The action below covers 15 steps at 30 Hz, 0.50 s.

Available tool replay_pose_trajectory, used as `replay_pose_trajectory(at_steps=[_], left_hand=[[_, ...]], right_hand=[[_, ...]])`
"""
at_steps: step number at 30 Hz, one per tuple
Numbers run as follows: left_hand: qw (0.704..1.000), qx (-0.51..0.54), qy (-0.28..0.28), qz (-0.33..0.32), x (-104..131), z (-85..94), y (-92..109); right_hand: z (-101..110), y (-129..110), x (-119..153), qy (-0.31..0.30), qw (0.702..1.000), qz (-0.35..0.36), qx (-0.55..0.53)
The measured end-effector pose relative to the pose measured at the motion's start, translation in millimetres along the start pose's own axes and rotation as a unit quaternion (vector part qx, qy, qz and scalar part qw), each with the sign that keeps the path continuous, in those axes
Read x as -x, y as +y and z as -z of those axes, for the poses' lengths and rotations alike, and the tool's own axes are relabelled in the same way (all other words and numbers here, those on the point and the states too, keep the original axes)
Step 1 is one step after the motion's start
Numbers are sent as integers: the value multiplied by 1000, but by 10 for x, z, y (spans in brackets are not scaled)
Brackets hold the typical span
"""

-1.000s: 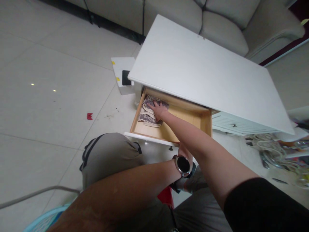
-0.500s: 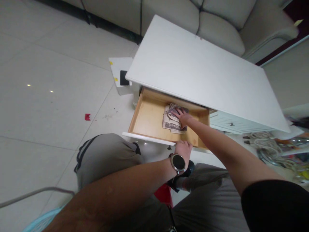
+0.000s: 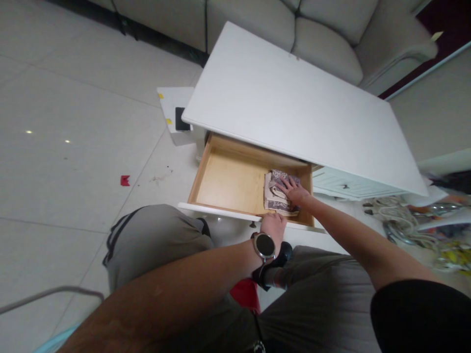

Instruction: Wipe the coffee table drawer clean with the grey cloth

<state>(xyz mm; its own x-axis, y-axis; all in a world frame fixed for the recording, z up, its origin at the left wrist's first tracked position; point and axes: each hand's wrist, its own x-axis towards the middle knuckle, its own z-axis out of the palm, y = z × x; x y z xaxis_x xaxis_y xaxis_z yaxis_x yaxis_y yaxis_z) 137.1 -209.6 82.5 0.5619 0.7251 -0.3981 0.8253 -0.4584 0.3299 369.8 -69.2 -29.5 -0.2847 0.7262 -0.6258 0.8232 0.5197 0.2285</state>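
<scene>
A wooden drawer (image 3: 231,179) with a white front stands pulled out of the white coffee table (image 3: 301,108). My left hand (image 3: 274,227), wearing a round watch (image 3: 264,245) on its wrist, has its fingers curled over the top edge of the drawer front, just right of a small dark knob (image 3: 252,224). Inside, at the drawer's right end, lies a folded cloth (image 3: 272,198) in beige and purple-brown. On top of it rests my right hand (image 3: 293,191), open, fingers spread and pressed down.
A grey sofa (image 3: 253,22) stands behind the table. Left of the table is a white box (image 3: 167,103) with a black item (image 3: 182,119) on it. A red scrap (image 3: 125,180) lies on the tiled floor. Coiled cords (image 3: 390,208) and clutter are at right.
My right hand has slid the folded cloth rightwards and slightly nearer inside the drawer, towards its right side. My left hand keeps its place on the drawer front. The view has shifted slightly.
</scene>
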Motion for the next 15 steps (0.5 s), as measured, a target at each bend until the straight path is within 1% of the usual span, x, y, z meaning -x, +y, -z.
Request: replay_pose_trajectory(at_steps=[4,7,11,15], left_hand=[[1000,13,8,-4,-14,-7,-20],[1000,20,16,0,-19,-1,-22],[1000,6,14,2,-10,6,-7],[1000,-14,1,8,2,11,14]], right_hand=[[-122,-168,230,-11,1000,16,18],[-132,-261,300,-21,999,12,28],[16,-366,218,-47,999,13,21],[281,-586,58,-50,999,18,-4]])
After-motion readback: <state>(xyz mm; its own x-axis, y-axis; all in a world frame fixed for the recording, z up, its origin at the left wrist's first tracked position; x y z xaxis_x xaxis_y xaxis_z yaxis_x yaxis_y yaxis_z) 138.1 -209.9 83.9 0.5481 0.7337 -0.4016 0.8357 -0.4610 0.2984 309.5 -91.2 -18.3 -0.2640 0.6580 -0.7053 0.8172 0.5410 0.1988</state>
